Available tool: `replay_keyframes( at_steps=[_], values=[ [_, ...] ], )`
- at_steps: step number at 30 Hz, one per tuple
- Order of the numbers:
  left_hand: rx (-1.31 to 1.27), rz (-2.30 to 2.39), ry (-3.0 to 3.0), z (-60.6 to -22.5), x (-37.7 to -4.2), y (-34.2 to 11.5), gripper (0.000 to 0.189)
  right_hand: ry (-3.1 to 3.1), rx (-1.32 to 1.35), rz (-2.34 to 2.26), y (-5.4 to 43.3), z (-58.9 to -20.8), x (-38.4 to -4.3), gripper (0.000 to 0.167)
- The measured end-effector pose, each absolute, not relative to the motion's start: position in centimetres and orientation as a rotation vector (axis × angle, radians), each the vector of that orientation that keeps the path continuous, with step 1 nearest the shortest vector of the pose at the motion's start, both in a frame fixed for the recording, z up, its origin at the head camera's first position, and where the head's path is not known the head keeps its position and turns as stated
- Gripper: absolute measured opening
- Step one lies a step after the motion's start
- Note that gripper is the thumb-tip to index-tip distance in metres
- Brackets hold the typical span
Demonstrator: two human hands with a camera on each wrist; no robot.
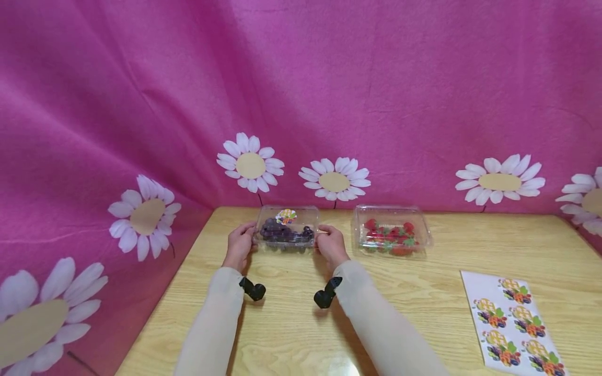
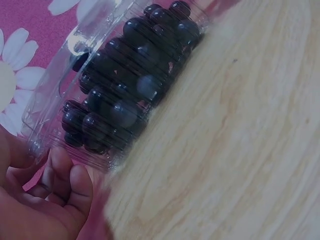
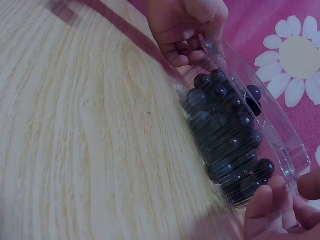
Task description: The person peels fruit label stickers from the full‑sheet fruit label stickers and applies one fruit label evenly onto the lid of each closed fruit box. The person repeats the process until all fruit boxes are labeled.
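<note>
A clear plastic clamshell box of dark grapes stands at the back of the wooden table, a colourful fruit sticker on its lid. My left hand grips the box's left end, thumb above and fingers curled beneath the rim. At the opposite end my right hand pinches the rim in the same way, as the right wrist view shows with its fingers at the corner. To the right of this box sits a second clear clamshell box with red strawberries.
A white sheet bearing several fruit stickers lies at the table's right front. Behind the table hangs a pink cloth with white daisies, which also runs along the left side.
</note>
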State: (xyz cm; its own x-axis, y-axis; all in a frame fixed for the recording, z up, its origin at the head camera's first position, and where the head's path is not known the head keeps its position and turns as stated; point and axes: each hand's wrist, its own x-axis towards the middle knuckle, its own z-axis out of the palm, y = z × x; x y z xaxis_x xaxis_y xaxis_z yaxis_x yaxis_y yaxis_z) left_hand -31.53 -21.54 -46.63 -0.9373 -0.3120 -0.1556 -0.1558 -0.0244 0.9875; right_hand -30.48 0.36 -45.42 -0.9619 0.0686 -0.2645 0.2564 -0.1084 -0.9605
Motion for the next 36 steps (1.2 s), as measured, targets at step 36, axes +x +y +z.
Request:
replay_keyframes(
  at_steps=[36],
  values=[
    [0.442, -1.299, -2.16, -42.8, -28.5, -19.9, 0.026, 2.223, -0.046, -1.628, 5.2, -43.9, -26.1, 0.033]
  ],
)
